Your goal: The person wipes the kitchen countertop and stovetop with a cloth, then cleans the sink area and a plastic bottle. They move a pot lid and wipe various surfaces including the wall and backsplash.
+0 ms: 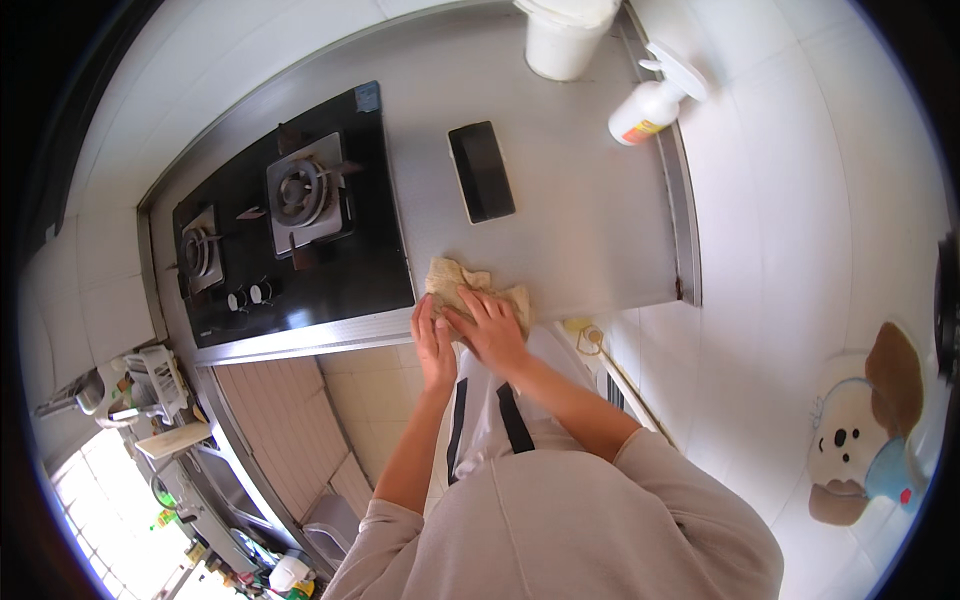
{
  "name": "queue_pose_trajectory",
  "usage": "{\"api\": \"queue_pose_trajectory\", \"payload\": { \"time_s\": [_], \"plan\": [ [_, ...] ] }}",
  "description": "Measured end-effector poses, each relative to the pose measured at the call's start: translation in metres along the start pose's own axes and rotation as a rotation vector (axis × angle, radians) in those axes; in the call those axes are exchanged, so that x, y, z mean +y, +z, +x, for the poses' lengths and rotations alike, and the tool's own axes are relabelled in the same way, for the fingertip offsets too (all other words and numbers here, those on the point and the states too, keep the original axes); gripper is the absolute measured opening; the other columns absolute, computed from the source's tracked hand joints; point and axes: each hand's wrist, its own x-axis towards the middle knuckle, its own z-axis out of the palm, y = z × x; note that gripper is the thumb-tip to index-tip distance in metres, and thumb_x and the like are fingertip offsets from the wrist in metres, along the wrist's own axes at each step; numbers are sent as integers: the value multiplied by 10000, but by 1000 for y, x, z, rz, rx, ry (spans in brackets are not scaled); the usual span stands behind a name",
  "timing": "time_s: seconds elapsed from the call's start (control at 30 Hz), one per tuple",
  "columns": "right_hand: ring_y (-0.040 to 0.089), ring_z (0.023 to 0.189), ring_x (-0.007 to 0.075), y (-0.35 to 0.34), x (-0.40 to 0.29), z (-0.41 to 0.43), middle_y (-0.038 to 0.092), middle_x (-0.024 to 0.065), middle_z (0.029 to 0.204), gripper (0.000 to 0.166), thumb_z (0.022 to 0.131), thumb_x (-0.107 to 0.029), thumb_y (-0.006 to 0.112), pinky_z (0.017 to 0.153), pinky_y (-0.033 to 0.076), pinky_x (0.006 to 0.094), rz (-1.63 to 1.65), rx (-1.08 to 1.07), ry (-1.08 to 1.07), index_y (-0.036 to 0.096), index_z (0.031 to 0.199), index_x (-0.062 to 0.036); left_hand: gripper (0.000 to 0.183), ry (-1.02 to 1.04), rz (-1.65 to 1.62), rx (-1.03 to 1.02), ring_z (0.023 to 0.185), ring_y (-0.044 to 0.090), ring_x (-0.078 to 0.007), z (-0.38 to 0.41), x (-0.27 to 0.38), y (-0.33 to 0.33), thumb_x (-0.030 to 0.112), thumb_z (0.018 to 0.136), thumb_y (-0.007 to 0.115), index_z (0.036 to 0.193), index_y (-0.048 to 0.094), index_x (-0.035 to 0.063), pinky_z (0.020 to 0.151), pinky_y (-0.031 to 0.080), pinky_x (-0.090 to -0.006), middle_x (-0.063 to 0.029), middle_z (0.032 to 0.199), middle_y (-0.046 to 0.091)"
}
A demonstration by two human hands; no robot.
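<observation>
A crumpled beige cloth (457, 276) lies at the front edge of the stainless steel counter (585, 247), just right of the black gas stove (352, 277). My right hand (491, 326) presses flat on the cloth, fingers pointing up and left. Against the cloth's left side rests my left hand (435, 345), its fingers together at the counter's edge; whether it grips any cloth cannot be told. Beyond both hands a smartphone with a dark screen (482, 172) lies on the counter.
At the back right are a white plastic bucket (566, 41) and a white spray bottle (645, 112). A raised metal rim (679, 202) borders the counter by the tiled wall. Two burners (301, 192) stand on the stove. A sink area with a dish rack (159, 382) lies far left.
</observation>
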Motion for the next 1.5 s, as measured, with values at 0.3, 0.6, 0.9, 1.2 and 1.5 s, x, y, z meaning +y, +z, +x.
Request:
{"api": "queue_pose_trajectory", "payload": {
  "time_s": [0.3, 0.6, 0.9, 1.2, 1.5],
  "plan": [
    [425, 1216, 358, -127, 135, -86, 425, 158, 1373, 556, 708, -118, 687, 963, 353, 473, -399, 281, 506, 549, 1246, -103, 506, 291, 228, -243, 1234, 416, -385, -4, 21, 1, 54, 854, 594, 1334, 435, 28, 1011, 378, -425, -190, 1394, 396],
    [417, 1216, 359, 5, -32, -21, 416, 162, 1363, 555, 716, -96, 699, 972, 340, 483, -116, 101, 338, 543, 1248, -129, 553, 326, 224, -164, 1243, 408, -414, -29, -5, -43, -67, 826, 515, 1357, 387, 17, 1026, 363, -454, -212, 1395, 388],
    [470, 1105, 396, 38, -25, 152, 381, 176, 1413, 431, 793, -169, 659, 927, 406, 474, 88, 252, 58, 548, 1200, -82, 584, 205, 210, 34, 1285, 375, -383, -30, -34, -98, -80, 828, 503, 1380, 350, 33, 1046, 345, -441, -184, 1433, 344],
    [453, 1096, 300, 39, -61, 32, 465, 29, 1355, 440, 647, -81, 664, 915, 404, 445, -31, -159, -132, 656, 1081, -153, 598, 18, 110, 140, 1304, 353, -366, -43, -63, -124, -94, 828, 487, 1387, 354, 70, 1066, 330, -418, -148, 1444, 334],
    [527, 1037, 287, -4, -81, 57, 519, 47, 1295, 360, 618, -89, 680, 867, 454, 419, 66, -126, 42, 678, 976, -134, 591, 26, 69, 208, 1311, 348, -359, -41, -87, -151, -98, 833, 446, 1393, 356, 68, 1073, 320, -419, -164, 1436, 342]
  ]
}}
